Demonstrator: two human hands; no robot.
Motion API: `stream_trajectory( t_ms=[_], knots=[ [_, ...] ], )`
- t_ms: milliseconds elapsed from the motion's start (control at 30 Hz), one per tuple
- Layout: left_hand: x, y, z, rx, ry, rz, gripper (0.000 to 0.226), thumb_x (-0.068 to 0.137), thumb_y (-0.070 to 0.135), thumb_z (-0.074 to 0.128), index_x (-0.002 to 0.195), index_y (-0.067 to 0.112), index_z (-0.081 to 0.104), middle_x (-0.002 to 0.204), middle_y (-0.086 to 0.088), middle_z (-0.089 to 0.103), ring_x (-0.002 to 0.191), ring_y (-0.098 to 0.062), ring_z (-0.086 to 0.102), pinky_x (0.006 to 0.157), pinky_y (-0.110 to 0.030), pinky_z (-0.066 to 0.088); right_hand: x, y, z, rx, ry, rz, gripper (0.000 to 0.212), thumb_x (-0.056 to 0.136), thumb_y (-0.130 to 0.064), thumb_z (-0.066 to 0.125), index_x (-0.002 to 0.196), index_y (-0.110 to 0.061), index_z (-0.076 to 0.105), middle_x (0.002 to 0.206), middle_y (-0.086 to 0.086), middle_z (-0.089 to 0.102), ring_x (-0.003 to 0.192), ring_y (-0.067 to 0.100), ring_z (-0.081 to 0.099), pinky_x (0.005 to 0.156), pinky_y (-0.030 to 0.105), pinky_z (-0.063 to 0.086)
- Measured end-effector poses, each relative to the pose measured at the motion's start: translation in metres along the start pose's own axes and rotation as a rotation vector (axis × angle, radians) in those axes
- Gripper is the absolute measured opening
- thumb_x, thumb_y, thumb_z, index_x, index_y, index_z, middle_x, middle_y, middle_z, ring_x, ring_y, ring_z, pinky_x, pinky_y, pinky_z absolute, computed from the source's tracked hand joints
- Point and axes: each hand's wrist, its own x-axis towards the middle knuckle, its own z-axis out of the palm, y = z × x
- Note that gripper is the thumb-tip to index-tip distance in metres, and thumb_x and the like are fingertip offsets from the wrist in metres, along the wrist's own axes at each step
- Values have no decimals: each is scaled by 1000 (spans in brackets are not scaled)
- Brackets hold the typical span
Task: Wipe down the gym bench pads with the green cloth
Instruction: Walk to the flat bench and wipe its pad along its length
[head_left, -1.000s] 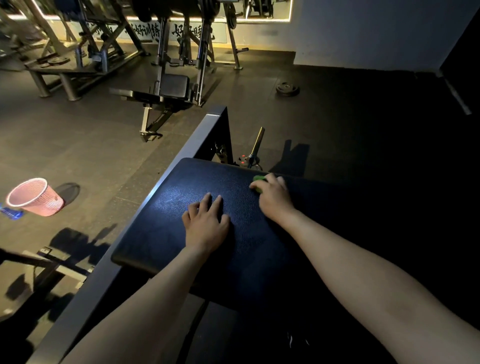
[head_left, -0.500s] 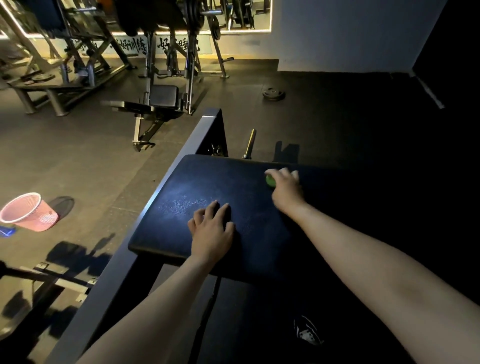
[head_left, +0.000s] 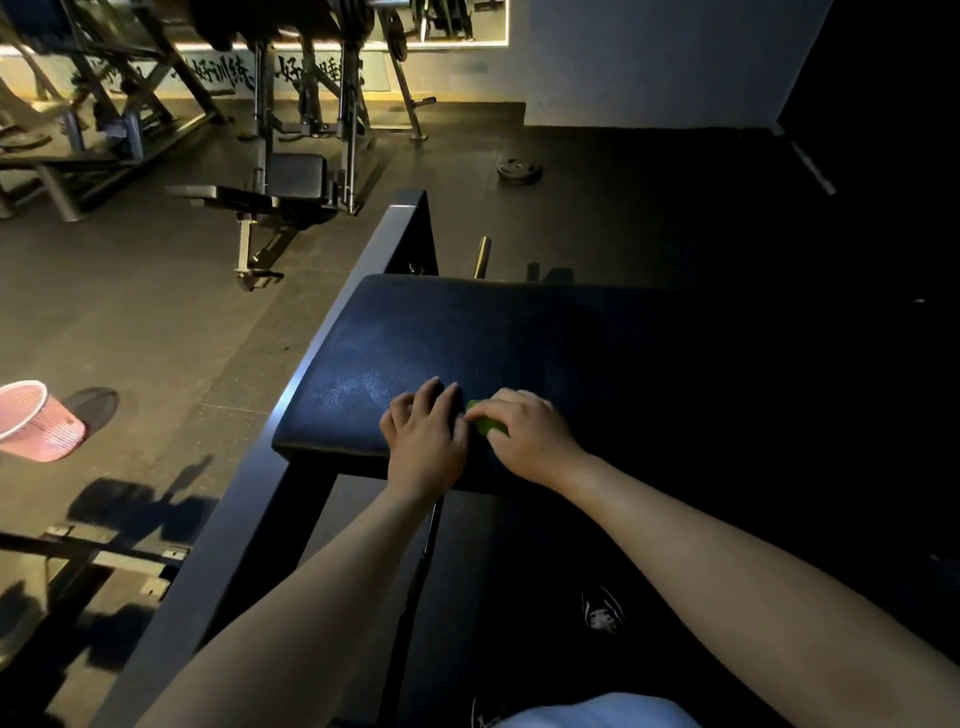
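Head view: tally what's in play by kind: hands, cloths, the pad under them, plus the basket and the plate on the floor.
hands: 2, left hand and right hand
green cloth: 1
bench pad under the hands: 1
pink basket: 1
weight plate: 1
Total: 6

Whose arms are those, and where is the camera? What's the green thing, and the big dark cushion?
The camera sits on a person's head and looks down, so the two arms are that person's own. There is no machine here, only bare hands. The big dark cushion is a gym bench pad. The left hand rests on it. The right hand holds a green cloth against the pad, for wiping. The room is a dim gym. A pink basket sits on the floor to the left, and a weight plate lies farther back.
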Motion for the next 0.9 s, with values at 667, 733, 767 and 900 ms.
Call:
stream_trajectory(
  t_ms=[667, 733, 767, 900],
  knots=[
    [-53, 0, 17, -86, 202, -18, 51, 99, 38, 33, 144, 24, 49, 155, 0, 42, 139, -21, 33, 115, -41, 21, -49, -23, 18, -316, 76, -153, 42, 86, -16, 57, 128, -19, 58, 115, 10, 57, 90, 29, 55, 75, 43, 47],
    [-56, 13, 18, -60, 192, -92, 47, 101, 35, 38, 147, 28, 45, 157, 4, 36, 139, -20, 25, 113, -42, 17, -61, -4, 7, -357, 137, -147, 41, 80, -16, 61, 120, -19, 63, 106, 9, 58, 82, 29, 55, 69, 42, 46],
    [-56, 18, 18, -58, 194, -120, 46, 102, 34, 40, 147, 28, 45, 157, 4, 35, 138, -20, 24, 112, -43, 16, -66, 6, 2, -360, 160, -126, 40, 77, -16, 63, 117, -19, 64, 102, 9, 58, 80, 29, 55, 68, 41, 45],
    [-68, 33, 23, -137, 210, -144, 42, 101, 28, 47, 142, 23, 52, 150, -3, 42, 131, -27, 29, 115, -38, 21, -84, 35, -16, -368, 237, 36, 35, 76, -11, 62, 110, -19, 65, 97, 9, 58, 78, 30, 56, 71, 41, 43]
  ],
)
